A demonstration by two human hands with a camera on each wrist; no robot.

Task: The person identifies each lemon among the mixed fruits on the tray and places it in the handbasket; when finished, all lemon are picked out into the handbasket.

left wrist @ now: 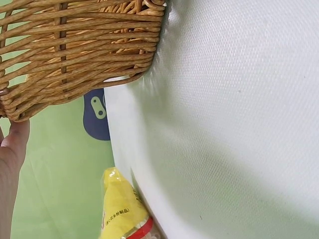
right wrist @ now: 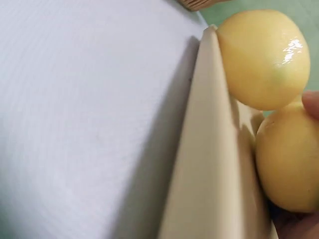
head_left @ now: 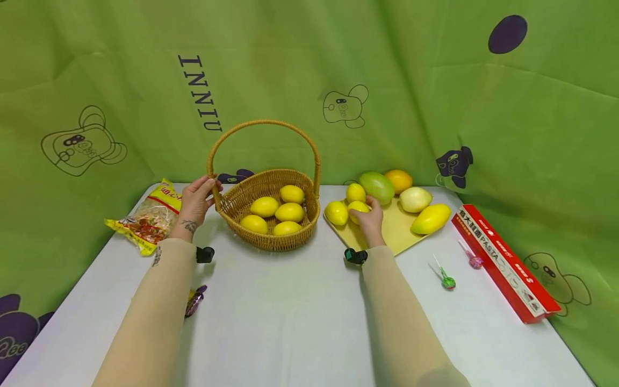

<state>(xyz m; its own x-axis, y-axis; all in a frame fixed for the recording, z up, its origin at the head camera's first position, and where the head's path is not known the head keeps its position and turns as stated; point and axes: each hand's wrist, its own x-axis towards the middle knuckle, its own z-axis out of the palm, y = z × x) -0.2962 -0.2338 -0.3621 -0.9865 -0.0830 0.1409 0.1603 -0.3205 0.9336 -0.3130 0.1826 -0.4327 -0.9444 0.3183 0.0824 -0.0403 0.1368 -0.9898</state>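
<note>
Left hand [head_left: 195, 200] holding tall-handled brown wicker basket [head_left: 273, 243], right hand [head_left: 372, 224] pinching yellow oval lemon [head_left: 356, 207], pale-yellow square plate [head_left: 397, 230] beneath that grip

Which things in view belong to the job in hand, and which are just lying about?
In use: left hand, right hand, wicker basket, lemons, yellow tray.

Seemingly lying about: food packet, pasta box, green lollipop, pink lollipop, wrapped sweet, other fruit on the tray.

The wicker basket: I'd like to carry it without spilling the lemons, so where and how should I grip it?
Probably by the top of the arched handle, from above: the arch stands upright, spanning the wicker basket, with open space beneath. The left hand is at its left foot, leaving the top free.
</note>
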